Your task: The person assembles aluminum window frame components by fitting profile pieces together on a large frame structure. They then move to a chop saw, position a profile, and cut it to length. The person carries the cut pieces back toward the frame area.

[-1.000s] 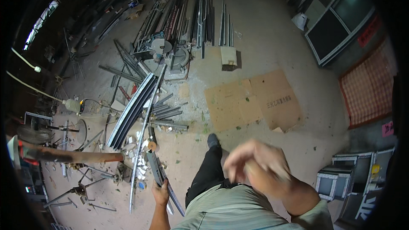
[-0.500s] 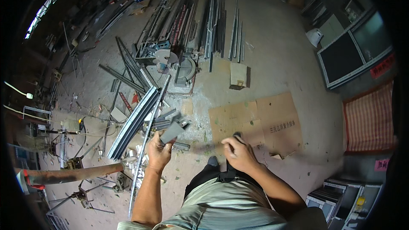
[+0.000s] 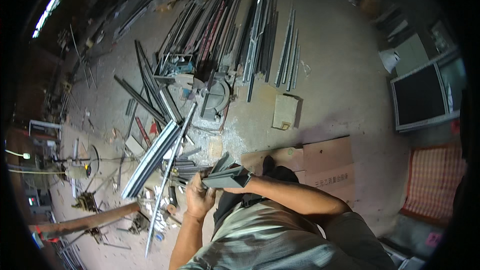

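My left hand (image 3: 199,196) is closed around one end of a short grey metal profile piece (image 3: 227,178) with open channels, held in front of my waist. My right forearm (image 3: 295,192) crosses my body from the right, and its hand reaches in behind the profile. The profile covers the fingers of that hand, so whether they grip it cannot be seen. Short dark profile offcuts (image 3: 186,167) lie on the floor just beyond my left hand.
A cut-off saw (image 3: 216,95) stands ahead among long metal bars (image 3: 200,35). Left of me lie a profile bundle (image 3: 152,157) and a rusty pipe (image 3: 95,218). A flattened cardboard sheet (image 3: 327,162), a small carton (image 3: 285,111) and a framed panel (image 3: 420,95) are to the right.
My right hand has swung left across my body to behind the profile. The profile has turned and come lower and nearer my waist, still in my left hand. My view has shifted.
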Available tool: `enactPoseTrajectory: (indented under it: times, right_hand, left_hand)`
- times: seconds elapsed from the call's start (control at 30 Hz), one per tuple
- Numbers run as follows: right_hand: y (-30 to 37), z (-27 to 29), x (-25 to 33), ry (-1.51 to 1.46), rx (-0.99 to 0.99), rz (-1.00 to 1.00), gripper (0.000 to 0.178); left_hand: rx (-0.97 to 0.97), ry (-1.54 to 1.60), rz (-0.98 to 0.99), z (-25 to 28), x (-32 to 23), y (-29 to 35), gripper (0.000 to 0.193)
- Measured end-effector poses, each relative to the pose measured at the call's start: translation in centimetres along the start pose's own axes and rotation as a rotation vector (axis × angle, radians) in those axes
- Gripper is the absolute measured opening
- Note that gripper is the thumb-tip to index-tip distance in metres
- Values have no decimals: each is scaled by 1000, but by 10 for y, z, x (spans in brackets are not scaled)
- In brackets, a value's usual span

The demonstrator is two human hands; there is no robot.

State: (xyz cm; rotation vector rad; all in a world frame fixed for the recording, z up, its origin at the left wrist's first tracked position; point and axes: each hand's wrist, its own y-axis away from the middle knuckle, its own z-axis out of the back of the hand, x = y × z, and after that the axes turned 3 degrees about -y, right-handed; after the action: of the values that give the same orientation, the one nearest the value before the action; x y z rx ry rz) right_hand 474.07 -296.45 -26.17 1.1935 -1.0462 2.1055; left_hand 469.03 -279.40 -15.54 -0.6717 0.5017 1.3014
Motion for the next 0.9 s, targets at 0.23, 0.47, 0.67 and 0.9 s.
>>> enactPoseTrajectory:
  times: [0.23,0.47,0.67,0.9]
  right_hand:
    - [-82,83,-73,-300,5,-135,33]
    - [-177,206,-155,-65,-145,-459,36]
    - [-236,335,-201,488,-17,-505,33]
    - [-322,392,-241,794,597,-887,36]
  left_hand:
    - [-32,158,47,-19,6,-138,42]
    - [-62,92,302,-41,100,-249,39]
    - [34,158,580,-63,176,-277,46]
    - [-1,265,825,-83,180,-293,60]
